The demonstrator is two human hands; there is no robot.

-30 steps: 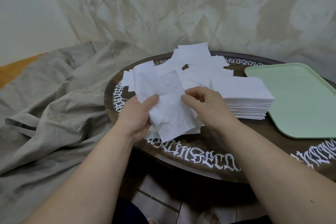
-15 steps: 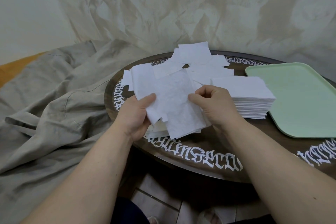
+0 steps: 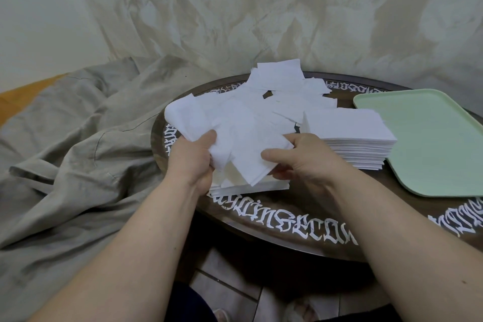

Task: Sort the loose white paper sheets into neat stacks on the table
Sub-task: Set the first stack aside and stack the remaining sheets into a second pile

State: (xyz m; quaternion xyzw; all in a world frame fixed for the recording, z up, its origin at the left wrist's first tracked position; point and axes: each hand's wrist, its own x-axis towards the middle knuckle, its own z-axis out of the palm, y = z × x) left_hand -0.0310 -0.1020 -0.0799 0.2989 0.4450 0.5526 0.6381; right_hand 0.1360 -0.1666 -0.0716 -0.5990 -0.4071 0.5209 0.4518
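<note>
Both hands hold a loose bunch of white paper sheets [image 3: 243, 138] just above the near left part of the round dark table [image 3: 287, 222]. My left hand [image 3: 193, 162] grips the bunch's left side, thumb on top. On the right side, my right hand [image 3: 305, 159] pinches the lower edge. Under the held bunch lies a low stack of sheets [image 3: 261, 187]. A tall neat stack [image 3: 352, 138] stands just right of my right hand. Scattered loose sheets [image 3: 285, 86] cover the table's far middle.
A pale green tray [image 3: 431, 138] lies on the table's right side, touching the tall stack's corner. A crumpled grey-beige cloth [image 3: 78, 138] spreads to the left of the table and hangs behind it. White lettering runs round the table rim. Tiled floor shows below.
The held sheets have tipped from upright to lying flatter and lower over the near stack. My right hand has slid down to the bunch's lower right edge.
</note>
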